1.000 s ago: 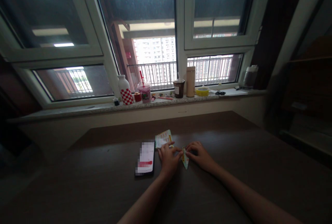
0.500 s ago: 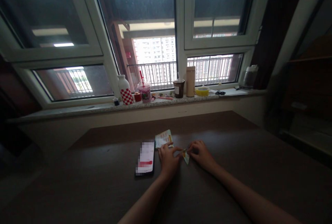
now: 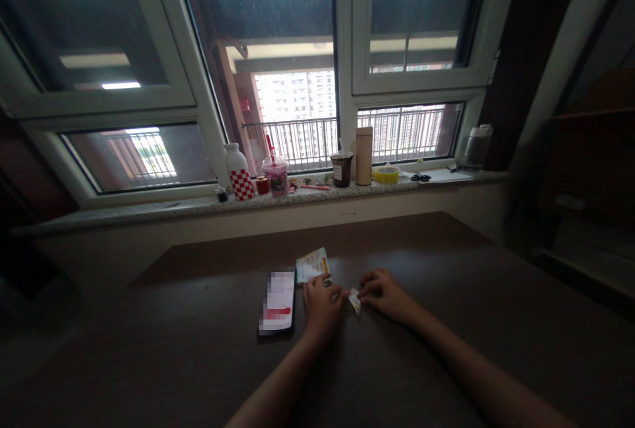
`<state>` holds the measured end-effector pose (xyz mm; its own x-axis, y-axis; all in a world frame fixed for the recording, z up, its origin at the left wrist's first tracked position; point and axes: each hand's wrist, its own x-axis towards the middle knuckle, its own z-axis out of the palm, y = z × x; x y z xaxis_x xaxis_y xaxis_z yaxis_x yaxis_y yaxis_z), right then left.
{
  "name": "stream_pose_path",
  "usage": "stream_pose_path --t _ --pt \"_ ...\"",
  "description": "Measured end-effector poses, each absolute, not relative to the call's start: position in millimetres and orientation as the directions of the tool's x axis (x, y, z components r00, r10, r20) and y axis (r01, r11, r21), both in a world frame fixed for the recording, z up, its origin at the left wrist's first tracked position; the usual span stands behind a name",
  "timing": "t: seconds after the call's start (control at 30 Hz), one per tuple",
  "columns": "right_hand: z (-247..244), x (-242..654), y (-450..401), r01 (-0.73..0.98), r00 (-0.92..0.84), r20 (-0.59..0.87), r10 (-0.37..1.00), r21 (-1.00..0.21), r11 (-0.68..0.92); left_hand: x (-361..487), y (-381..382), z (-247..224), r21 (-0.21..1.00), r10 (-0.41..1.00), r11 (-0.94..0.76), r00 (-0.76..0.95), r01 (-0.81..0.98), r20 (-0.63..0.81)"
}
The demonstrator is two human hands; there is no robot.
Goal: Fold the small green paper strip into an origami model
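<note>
A small folded piece of printed paper [image 3: 354, 302], white with yellow and green and coming to a point toward me, lies between my hands on the brown table [image 3: 208, 368]. My left hand [image 3: 322, 302] pinches its left edge with thumb and fingertips. From the other side, the fingertips of my right hand [image 3: 384, 294] close on its right edge. Beyond my left hand rests a flat printed card or packet [image 3: 312, 265], its near end partly covered by the fingers. A phone [image 3: 278, 302] with a lit, partly blurred screen lies left of that hand.
On the windowsill behind the table stand a red-checked white bottle [image 3: 241, 173], a pink cup with a straw [image 3: 275, 176], a dark drink cup [image 3: 342, 170], a tan flask [image 3: 364, 157], a yellow tape roll [image 3: 385, 175] and black scissors [image 3: 421, 178].
The folded paper has turned between my fingers and now shows more of its white face. Both hands have shifted only slightly. The phone and card have stayed put.
</note>
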<state>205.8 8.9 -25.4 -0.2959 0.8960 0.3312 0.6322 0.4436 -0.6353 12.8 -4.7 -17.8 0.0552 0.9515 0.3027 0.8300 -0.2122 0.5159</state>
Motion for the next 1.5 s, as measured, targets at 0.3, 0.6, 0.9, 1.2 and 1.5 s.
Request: stream_pose_path --t 0.3,0.6,0.9,1.2,1.5 --pt "-38 197 13 0.682 -0.245 0.35 0.904 -0.6 0.417 17 -8 -14 0.496 0.954 -0.215 0.072 0.841 0.292" --pt "-37 192 13 0.713 -0.21 0.324 0.922 -0.595 0.371 19 -6 -15 0.492 0.96 -0.185 0.051 0.851 0.274" --pt "-39 187 16 0.743 -0.16 0.312 0.937 -0.587 0.322 24 -5 -14 0.485 0.96 -0.152 0.012 0.861 0.279" --pt "-29 188 14 0.716 -0.129 0.252 0.959 -0.646 0.265 26 -4 -9 0.511 0.97 -0.143 0.016 0.848 0.244" --pt "-34 195 18 0.685 -0.161 0.257 0.953 -0.666 0.295 21 -3 -12 0.511 0.976 -0.158 0.056 0.845 0.209"
